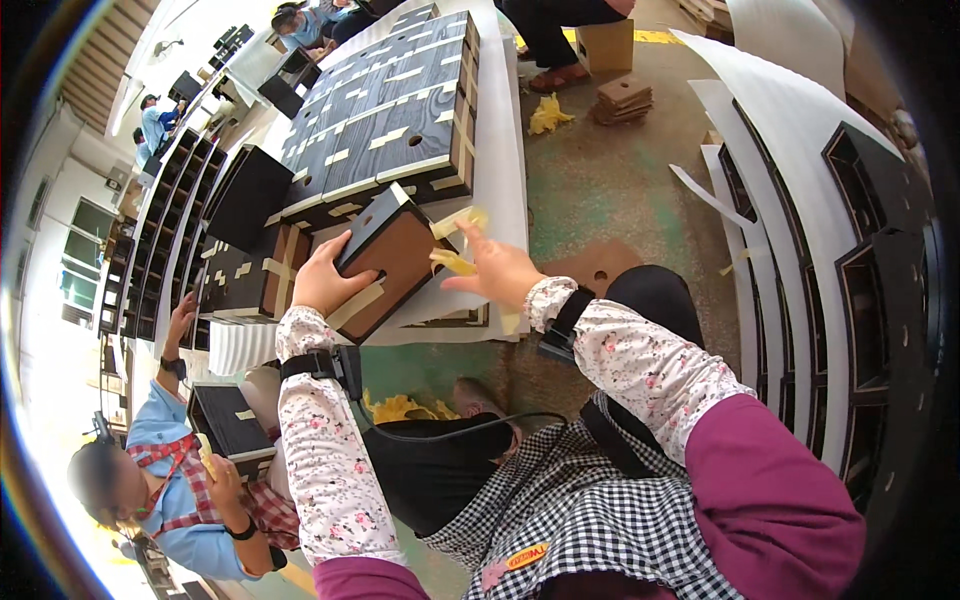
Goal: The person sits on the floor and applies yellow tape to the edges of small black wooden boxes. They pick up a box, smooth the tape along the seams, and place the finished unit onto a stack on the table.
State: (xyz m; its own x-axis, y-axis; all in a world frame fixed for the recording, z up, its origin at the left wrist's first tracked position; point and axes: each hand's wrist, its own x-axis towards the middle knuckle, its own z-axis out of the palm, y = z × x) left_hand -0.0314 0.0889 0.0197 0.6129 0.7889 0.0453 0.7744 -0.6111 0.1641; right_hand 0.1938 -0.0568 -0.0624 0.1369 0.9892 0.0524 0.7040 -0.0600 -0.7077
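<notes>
A small box (pixel 405 262) with a brown face and black edges stands tilted in front of me. My left hand (pixel 328 278) is closed on its near left side, thumb near a round hole in the brown face. Strips of pale yellow masking tape (pixel 453 262) hang at the fingertips of my right hand (pixel 503 272), just right of the box. One strip reaches the box's upper right corner. Another piece of tape runs across the lower part of the brown face. Behind it lies a block of dark wood-grain boxes (pixel 400 120) with tape across their seams.
A co-worker (pixel 170 490) in a checked apron sits at my left, beside a dark box (pixel 228 420). Dark open boxes with white foam sheets (pixel 790 210) line the right. Brown panels (pixel 622 98) and crumpled yellow tape (pixel 549 115) lie on the floor ahead.
</notes>
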